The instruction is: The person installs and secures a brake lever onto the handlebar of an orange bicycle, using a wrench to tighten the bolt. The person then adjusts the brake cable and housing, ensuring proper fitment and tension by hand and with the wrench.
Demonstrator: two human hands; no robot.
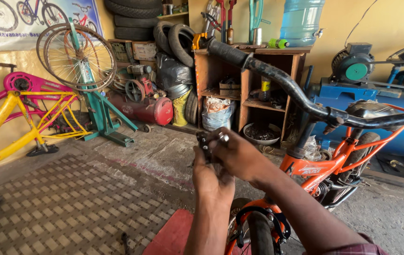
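A: Left hand (210, 175)?

B: Raised over the orange bicycle (325, 166), fingers curled closed around a small black part (203, 140); only the part's top shows above the fingertips.

A: Right hand (236, 152)?

B: Crossed over the left, touching it. Thumb and forefinger pinched together on a small silvery piece (223, 138) just beside the black part. Whether the two pieces join, cannot tell.

A: Surroundings?

B: Black handlebar (301, 99) passes just behind the hands; front tyre (260, 233) below them. Yellow frame (8, 130) well apart, far left.
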